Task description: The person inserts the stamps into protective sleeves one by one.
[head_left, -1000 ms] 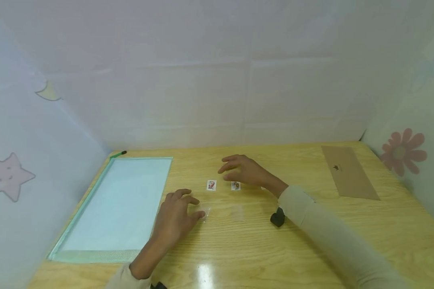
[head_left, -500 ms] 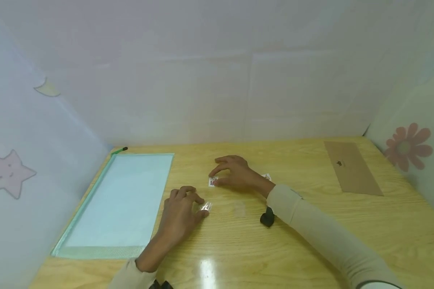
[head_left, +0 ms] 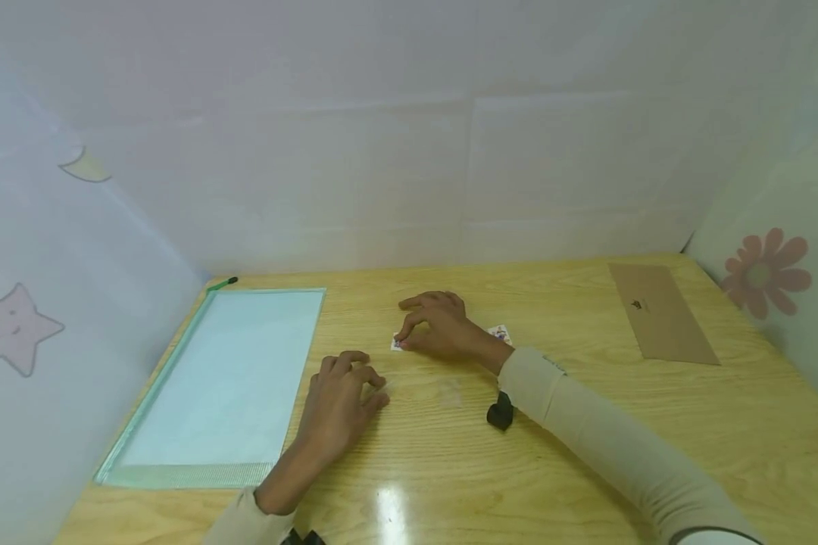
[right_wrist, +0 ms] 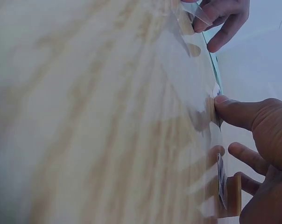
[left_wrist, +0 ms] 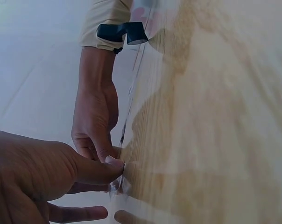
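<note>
My right hand is low over the table, thumb and index finger pinching a small white card with a colourful print. Those fingers cover much of the card; its edge shows by the thumb in the right wrist view. Nearer the front edge, my left hand pinches a small clear plastic piece between thumb and index finger. Another printed card lies partly hidden behind my right wrist. A second clear plastic piece lies flat on the wood between the hands and the right sleeve.
A pale green mesh-edged zip pouch with a green pull lies on the left of the wooden table. A brown paper envelope lies at the back right. Cloth walls enclose the table's back and sides.
My right hand has moved left from above the middle card to the leftmost card and closed thumb and finger on it. My left hand has drawn its fingertips together on the clear plastic.
</note>
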`<state>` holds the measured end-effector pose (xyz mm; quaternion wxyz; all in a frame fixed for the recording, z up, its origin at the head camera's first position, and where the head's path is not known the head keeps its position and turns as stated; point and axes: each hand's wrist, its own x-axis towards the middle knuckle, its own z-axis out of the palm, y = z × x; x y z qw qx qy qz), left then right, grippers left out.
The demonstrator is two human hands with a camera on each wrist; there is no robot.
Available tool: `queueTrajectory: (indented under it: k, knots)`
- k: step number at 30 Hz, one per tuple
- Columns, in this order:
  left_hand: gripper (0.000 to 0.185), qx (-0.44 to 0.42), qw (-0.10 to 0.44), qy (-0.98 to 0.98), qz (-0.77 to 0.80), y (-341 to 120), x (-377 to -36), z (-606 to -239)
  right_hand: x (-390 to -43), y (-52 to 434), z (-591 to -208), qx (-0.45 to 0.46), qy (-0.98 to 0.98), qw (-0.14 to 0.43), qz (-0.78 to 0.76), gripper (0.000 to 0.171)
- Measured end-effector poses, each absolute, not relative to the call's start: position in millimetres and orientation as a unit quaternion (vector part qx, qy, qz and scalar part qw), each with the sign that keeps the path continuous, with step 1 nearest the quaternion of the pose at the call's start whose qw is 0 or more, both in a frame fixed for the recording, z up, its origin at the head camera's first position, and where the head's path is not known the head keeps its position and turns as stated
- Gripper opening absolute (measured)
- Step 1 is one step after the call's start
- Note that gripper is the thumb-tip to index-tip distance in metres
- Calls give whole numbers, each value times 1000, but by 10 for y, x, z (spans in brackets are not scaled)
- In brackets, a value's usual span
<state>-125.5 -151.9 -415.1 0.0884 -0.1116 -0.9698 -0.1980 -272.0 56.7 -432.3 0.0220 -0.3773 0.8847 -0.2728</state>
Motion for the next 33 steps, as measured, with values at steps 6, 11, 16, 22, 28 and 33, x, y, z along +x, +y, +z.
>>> queueTrajectory:
  k: [6, 11, 16, 22, 28, 33]
  knots:
    - [16, -122, 101, -966, -206, -1509, -1254, -4157, -2730, 545, -4343, -400, 881, -9, -253, 6]
    - [17, -130, 103, -958, -236, -1502, -1253, -4160, -2687, 548, -4298, -407, 872, -8, -274, 7]
    - [16, -114, 100, -952, -265, -1494, -1269, -4117, -2629, 567, -4189, -384, 857, 12, -345, 9]
    - [28, -134, 136, -943, -272, -1489, -1288, -4063, -2597, 613, -4102, -343, 832, 84, -427, 13]
    - [47, -148, 159, -932, -290, -1483, -1283, -4033, -2578, 650, -4057, -342, 781, 142, -502, 19]
    - [44, -137, 157, -928, -307, -1474, -1290, -4016, -2551, 673, -4014, -347, 733, 175, -558, 20]
